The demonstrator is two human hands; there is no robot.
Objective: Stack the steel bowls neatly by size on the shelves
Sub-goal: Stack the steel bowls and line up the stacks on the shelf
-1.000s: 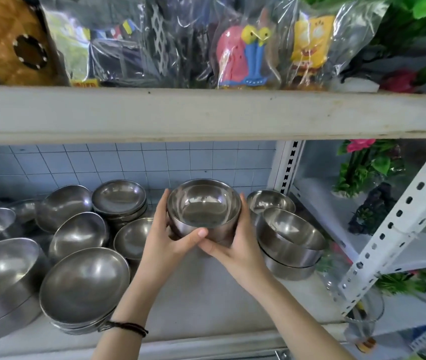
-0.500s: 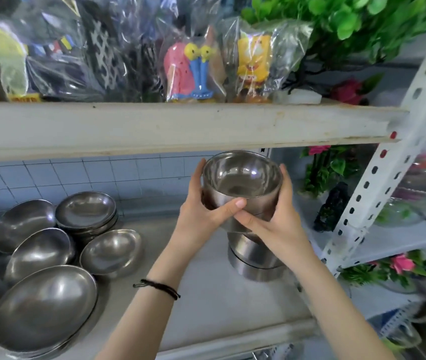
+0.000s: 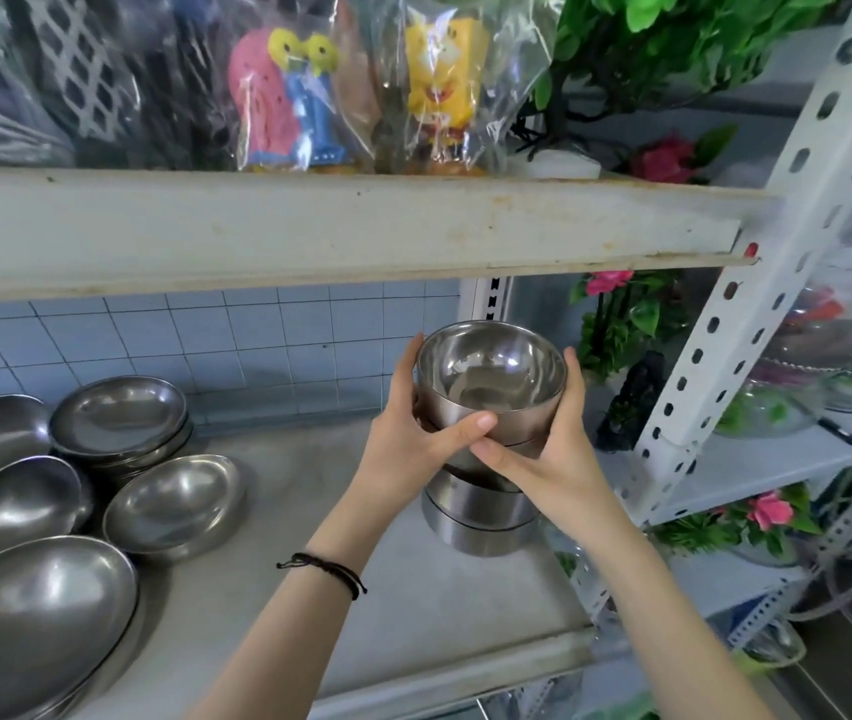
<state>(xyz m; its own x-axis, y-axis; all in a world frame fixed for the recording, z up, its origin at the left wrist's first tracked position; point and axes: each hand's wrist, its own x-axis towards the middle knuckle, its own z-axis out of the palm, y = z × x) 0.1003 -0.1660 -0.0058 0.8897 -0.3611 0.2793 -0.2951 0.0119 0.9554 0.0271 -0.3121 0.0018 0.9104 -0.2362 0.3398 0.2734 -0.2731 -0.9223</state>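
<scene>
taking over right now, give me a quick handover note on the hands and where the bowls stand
Left hand and right hand both grip the deep bowl by its sides, thumbs in front.
It is directly over the stack of deep bowls at the right end of the shelf; whether it is fully seated I cannot tell.
Done: deep bowls gathered into one stack.
Left: release this bowl, then sort the shallow bowls lying loose on the left by size.

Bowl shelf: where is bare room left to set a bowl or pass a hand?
Bare shelf runs from the tiled wall to the front edge, between the shallow bowls at left and the deep-bowl stack at right, and in front of that stack. Crowded: the left end, packed with shallow bowls, and the stack's right side, close to the white post.
</scene>
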